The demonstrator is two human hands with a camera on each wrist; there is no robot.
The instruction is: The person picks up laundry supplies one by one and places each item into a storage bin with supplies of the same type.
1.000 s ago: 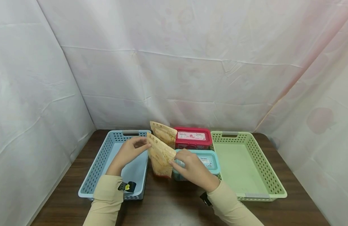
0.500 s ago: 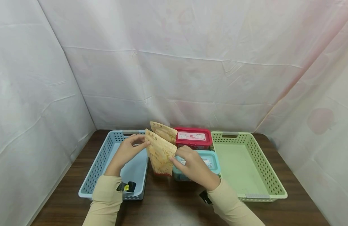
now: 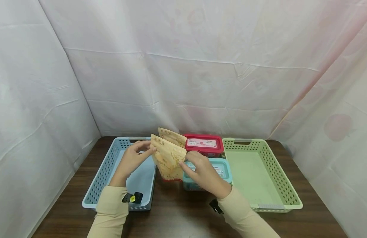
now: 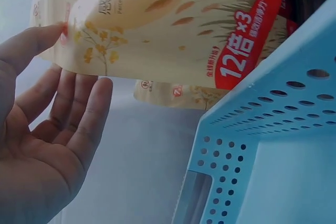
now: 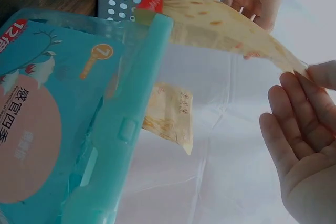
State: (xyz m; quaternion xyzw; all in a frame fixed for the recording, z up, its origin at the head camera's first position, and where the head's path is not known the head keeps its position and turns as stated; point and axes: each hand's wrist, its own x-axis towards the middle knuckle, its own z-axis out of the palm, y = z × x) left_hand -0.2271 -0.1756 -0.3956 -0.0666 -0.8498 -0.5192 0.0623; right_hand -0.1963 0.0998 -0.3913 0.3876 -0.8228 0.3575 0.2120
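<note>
A cream pouch with yellow plant prints and a red bottom band stands between my two hands. My left hand pinches its upper left edge between thumb and fingers, beside the blue basket. At the opposite upper corner, my right hand pinches the pouch between thumb and index finger, over the turquoise-lidded box. The left wrist view shows the pouch's printed front with its red band near the basket. Behind it stands a second cream pouch, partly hidden by the first.
The blue basket is on the left, and a green basket on the right. A red-lidded box sits behind the turquoise one. All rest on a dark wooden table, with white cloth hanging behind.
Both hands have raised the front pouch a little and shifted it slightly left; its red bottom edge sits higher. The rear pouch, boxes and baskets have stayed put.
</note>
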